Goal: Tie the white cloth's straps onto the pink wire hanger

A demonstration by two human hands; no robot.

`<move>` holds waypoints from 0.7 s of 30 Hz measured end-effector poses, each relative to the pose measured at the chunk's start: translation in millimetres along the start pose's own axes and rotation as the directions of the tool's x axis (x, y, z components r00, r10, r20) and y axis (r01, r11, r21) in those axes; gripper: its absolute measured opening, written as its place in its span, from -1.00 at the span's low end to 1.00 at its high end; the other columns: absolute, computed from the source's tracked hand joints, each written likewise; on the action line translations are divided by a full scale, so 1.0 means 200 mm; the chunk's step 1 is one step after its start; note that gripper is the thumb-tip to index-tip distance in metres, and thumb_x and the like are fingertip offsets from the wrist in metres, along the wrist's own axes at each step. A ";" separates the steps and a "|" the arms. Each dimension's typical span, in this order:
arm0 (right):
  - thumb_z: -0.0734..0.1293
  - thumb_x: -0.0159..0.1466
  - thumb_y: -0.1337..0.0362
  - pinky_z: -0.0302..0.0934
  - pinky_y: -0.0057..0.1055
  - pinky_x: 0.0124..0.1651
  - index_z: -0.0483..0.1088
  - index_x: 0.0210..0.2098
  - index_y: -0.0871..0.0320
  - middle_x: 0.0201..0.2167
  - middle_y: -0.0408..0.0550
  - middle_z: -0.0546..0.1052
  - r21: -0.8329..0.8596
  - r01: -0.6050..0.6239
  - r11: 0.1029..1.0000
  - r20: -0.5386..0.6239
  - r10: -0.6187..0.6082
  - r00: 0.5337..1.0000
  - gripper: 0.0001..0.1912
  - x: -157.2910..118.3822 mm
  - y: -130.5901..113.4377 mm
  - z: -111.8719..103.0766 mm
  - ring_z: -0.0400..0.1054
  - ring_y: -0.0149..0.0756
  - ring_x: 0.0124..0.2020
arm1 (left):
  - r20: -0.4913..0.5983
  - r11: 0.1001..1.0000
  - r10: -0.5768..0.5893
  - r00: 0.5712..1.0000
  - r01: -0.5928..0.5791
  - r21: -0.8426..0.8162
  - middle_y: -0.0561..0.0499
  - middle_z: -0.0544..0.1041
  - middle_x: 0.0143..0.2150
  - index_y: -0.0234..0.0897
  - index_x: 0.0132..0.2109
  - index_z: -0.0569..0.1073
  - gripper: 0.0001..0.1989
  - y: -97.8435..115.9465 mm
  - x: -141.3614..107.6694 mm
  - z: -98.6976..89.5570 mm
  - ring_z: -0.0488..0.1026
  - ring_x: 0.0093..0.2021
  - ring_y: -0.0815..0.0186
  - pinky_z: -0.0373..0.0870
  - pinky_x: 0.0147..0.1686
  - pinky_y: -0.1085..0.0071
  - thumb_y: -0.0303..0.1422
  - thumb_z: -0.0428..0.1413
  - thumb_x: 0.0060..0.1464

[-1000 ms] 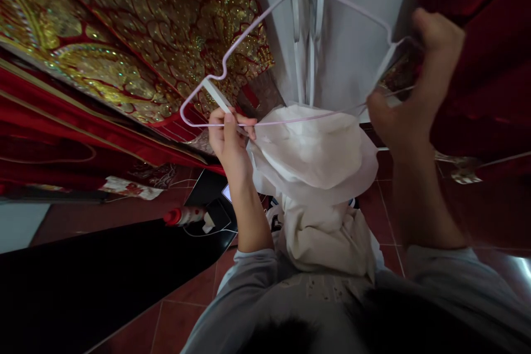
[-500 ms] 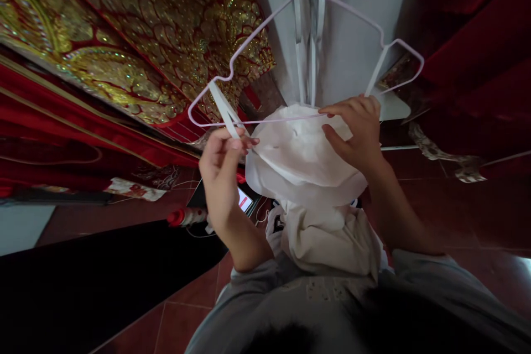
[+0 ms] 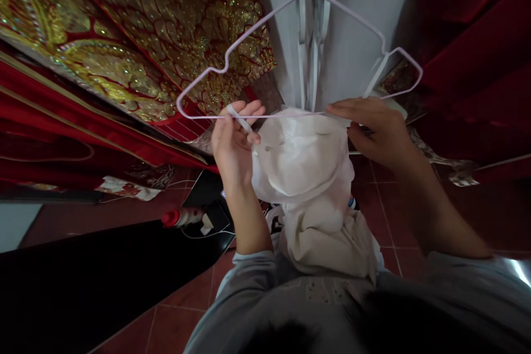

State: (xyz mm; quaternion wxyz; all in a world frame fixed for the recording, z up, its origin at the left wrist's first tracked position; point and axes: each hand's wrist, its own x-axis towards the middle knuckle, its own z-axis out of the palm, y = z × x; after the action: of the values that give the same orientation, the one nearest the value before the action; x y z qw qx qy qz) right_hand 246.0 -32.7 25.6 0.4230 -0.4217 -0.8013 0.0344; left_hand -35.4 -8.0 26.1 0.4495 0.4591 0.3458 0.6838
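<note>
A pale pink hanger [image 3: 265, 17] hangs at the top centre, with a white garment [image 3: 305, 149] below its bottom bar. One white strap [image 3: 376, 74] loops over the hanger's right notch. The other strap [image 3: 239, 119] is off the left notch and lies across the fingers of my left hand [image 3: 235, 141], whose fingertips are spread at the bottom bar, the thumb near the bar. My right hand [image 3: 375, 124] is at the right part of the bar, fingers stretched along it and thumb apart below; its fingers partly cover the garment's right edge.
Gold-sequinned red garments [image 3: 166, 27] hang at the left, dark red cloth [image 3: 477, 66] at the right. A black surface [image 3: 103, 276] at lower left bears a red-capped bottle [image 3: 182, 217] and cables. Beige cloth [image 3: 327, 238] lies over my lap.
The left strap has come off the hanger's left notch and moved down with my left hand, whose fingers have spread. My right hand has shifted right, and the garment has narrowed at its right side.
</note>
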 end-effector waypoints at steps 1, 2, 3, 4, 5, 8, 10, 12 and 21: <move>0.25 0.30 0.43 0.51 0.02 0.19 0.59 0.11 -0.15 0.08 -0.21 0.69 0.049 0.025 0.999 -0.016 -0.024 1.000 -0.48 0.00 0.00 -0.01 0.62 -0.11 0.12 | -0.026 0.999 0.025 0.999 -0.026 -0.026 -0.12 0.64 -0.22 -0.16 -0.14 0.51 -0.58 0.01 0.00 0.04 0.65 -0.07 0.08 0.31 -0.56 0.44 0.10 0.27 0.21; 0.24 0.31 0.44 0.54 -0.03 0.19 0.61 0.08 -0.16 0.06 -0.23 0.69 0.082 0.050 0.995 -0.043 -0.047 0.998 -0.50 0.01 0.00 -0.02 0.62 -0.15 0.12 | -0.055 0.998 0.048 0.997 -0.051 -0.049 -0.07 0.57 -0.33 -0.14 -0.20 0.48 -0.60 0.02 0.00 0.07 0.64 -0.14 0.10 0.27 -0.59 0.45 0.08 0.29 0.19; 0.24 0.33 0.46 0.56 -0.07 0.19 0.62 0.04 -0.16 0.04 -0.24 0.70 0.091 0.072 0.993 -0.072 -0.066 0.995 -0.51 0.02 0.01 -0.03 0.63 -0.18 0.11 | -0.075 0.995 0.063 0.995 -0.068 -0.069 -0.04 0.50 -0.41 -0.13 -0.24 0.45 -0.61 0.03 0.00 0.09 0.63 -0.20 0.12 0.23 -0.61 0.45 0.06 0.32 0.18; 0.24 0.33 0.48 0.56 -0.09 0.20 0.63 0.02 -0.16 0.02 -0.24 0.70 0.073 0.087 0.994 -0.099 -0.080 0.992 -0.51 0.03 0.02 -0.05 0.62 -0.19 0.12 | -0.085 0.993 0.069 0.994 -0.076 -0.093 -0.01 0.43 -0.46 -0.12 -0.27 0.43 -0.61 0.03 0.00 0.10 0.61 -0.26 0.14 0.20 -0.63 0.46 0.04 0.34 0.16; 0.25 0.32 0.49 0.57 -0.11 0.20 0.63 0.01 -0.16 0.01 -0.25 0.71 0.029 0.109 0.994 -0.132 -0.104 0.986 -0.51 0.05 0.04 -0.06 0.62 -0.20 0.12 | -0.085 0.990 0.064 0.994 -0.074 -0.120 0.00 0.39 -0.48 -0.12 -0.29 0.43 -0.61 0.04 0.00 0.10 0.59 -0.30 0.16 0.18 -0.65 0.47 0.02 0.36 0.14; 0.36 0.30 0.47 0.57 -0.17 0.15 0.61 -0.01 -0.07 -0.05 -0.16 0.73 -0.078 0.187 0.979 -0.291 -0.202 0.935 -0.62 0.15 0.11 -0.08 0.63 -0.20 0.09 | -0.071 0.982 0.023 0.997 -0.036 -0.187 0.05 0.37 -0.49 -0.17 -0.29 0.42 -0.61 0.02 -0.02 0.11 0.56 -0.36 0.26 0.19 -0.66 0.53 -0.03 0.38 0.15; 0.53 0.24 0.32 0.58 -0.23 -0.02 0.57 -0.15 0.02 -0.20 -0.11 0.70 0.002 0.241 0.971 -0.507 -0.207 0.837 -0.80 0.22 0.15 -0.07 0.66 -0.21 -0.08 | -0.081 0.979 -0.011 0.997 -0.006 -0.204 0.08 0.37 -0.49 -0.20 -0.29 0.41 -0.64 0.00 -0.03 0.12 0.56 -0.37 0.31 0.20 -0.65 0.57 -0.07 0.33 0.23; 0.63 0.16 0.10 0.55 -0.27 -0.19 0.43 -0.36 0.04 -0.38 -0.16 0.57 0.148 0.229 0.962 -0.703 -0.060 0.708 -0.67 0.28 0.17 -0.06 0.61 -0.28 -0.29 | -0.092 0.977 -0.035 0.995 0.015 -0.211 0.09 0.36 -0.49 -0.21 -0.28 0.41 -0.68 -0.02 -0.04 0.13 0.57 -0.35 0.34 0.19 -0.64 0.59 -0.12 0.28 0.29; 0.55 -0.05 -0.36 0.01 -0.60 -0.63 0.68 -0.37 0.23 -0.61 -0.17 0.47 0.578 0.105 0.809 -0.753 0.479 0.452 -0.29 0.31 0.25 -0.05 0.21 -0.62 -0.66 | -0.004 0.974 -0.031 1.000 0.030 -0.225 0.07 0.36 -0.47 -0.20 -0.25 0.42 -0.71 -0.06 -0.05 0.11 0.60 -0.29 0.30 0.16 -0.68 0.59 -0.12 0.27 0.29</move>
State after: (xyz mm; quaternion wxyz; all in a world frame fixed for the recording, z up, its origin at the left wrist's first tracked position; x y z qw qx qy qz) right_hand 267.3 40.0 52.6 0.8652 -0.3282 -0.3681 0.0906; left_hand -8.8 -11.8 19.7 0.5077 0.3976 0.2749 0.7131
